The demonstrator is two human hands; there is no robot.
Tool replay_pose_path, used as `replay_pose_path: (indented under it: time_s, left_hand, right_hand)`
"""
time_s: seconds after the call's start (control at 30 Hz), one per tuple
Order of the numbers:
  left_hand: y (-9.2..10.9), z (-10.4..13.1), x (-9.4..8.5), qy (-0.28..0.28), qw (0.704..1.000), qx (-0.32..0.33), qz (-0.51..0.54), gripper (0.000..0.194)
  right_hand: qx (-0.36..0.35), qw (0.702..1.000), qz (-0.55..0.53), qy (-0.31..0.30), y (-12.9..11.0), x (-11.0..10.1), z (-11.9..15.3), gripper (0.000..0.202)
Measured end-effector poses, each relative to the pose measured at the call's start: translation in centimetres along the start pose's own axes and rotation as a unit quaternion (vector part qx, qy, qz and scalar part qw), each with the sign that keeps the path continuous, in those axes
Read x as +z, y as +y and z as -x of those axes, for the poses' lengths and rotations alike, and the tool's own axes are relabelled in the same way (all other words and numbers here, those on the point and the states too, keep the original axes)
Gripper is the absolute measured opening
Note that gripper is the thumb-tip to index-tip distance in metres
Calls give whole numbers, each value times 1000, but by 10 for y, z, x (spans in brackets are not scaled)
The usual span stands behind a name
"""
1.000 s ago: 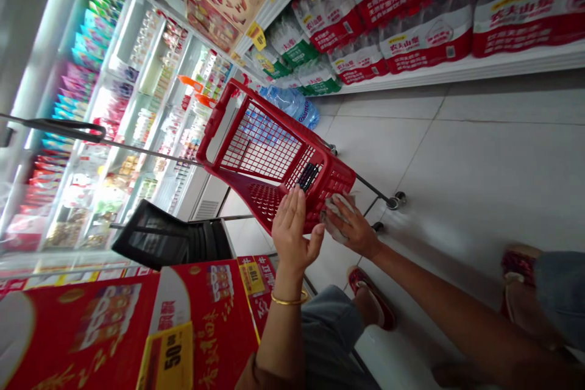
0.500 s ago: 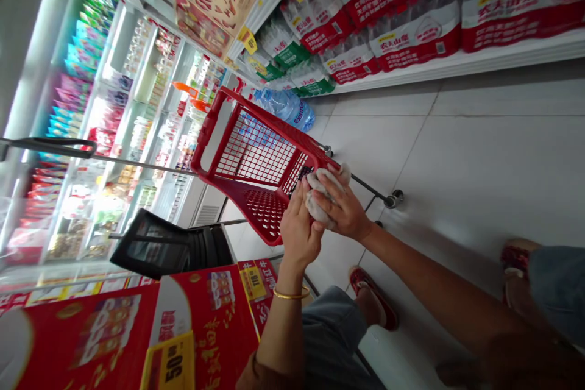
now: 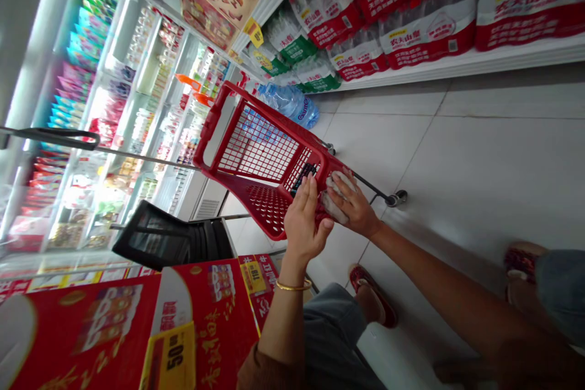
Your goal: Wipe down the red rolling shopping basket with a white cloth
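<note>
A crumpled greyish-white cloth point(image 3: 337, 204) is bunched in my right hand point(image 3: 359, 210), whose fingers wrap over it near the front rim of a red shopping basket cart point(image 3: 269, 140). Just left of the cloth, my left hand point(image 3: 305, 219) stands with its fingers stretched out and thumb apart, nothing held in it. A gold bracelet point(image 3: 294, 286) circles the left wrist. Inside the cart lies a small dark object point(image 3: 305, 175), partly hidden behind my left fingertips.
Packs of bottled water point(image 3: 425, 30) line the shelf at upper right. Large blue water bottles point(image 3: 292, 103) stand behind the cart. Black baskets point(image 3: 173, 241) and red boxes point(image 3: 205, 317) are at lower left, a lit refrigerated display point(image 3: 132, 103) beyond.
My hands have come apart. The right hand has moved slightly right with the cloth, while my left hand has let go of it.
</note>
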State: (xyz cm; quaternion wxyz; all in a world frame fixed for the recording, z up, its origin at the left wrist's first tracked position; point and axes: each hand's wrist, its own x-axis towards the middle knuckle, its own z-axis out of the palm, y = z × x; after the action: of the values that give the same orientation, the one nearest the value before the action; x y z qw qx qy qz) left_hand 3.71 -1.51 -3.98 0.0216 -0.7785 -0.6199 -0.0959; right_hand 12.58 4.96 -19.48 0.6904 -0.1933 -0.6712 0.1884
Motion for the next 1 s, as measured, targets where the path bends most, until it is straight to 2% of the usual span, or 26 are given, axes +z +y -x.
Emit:
replay_pose_path:
  time_s: [0.17, 0.37, 0.5, 0.6, 0.7, 0.83, 1.0]
  left_hand:
    - [-4, -3, 0, -3, 1000, 6, -11, 84]
    - [-7, -5, 6, 10, 999, 7, -49, 86]
    - [-7, -6, 11, 12, 997, 8, -81, 92]
    - [-6, -6, 13, 14, 995, 13, -93, 93]
    - [-4, -7, 14, 18, 995, 18, -94, 93]
    - [1, -9, 12, 12, 996, 16, -88, 97]
    - [2, -12, 8, 7, 998, 10, -57, 94]
  right_hand:
    - [-21, 999, 23, -35, 12, 1, 19, 78]
    - [4, 998, 39, -55, 21, 0, 35, 80]
    - [12, 997, 50, -54, 19, -5, 36, 79]
    - [32, 997, 56, -45, 11, -10, 26, 78]
    - [40, 998, 43, -24, 1, -13, 3, 75]
    - [39, 999, 21, 2, -4, -7, -27, 75]
    - [35, 999, 22, 14, 3, 3, -28, 76]
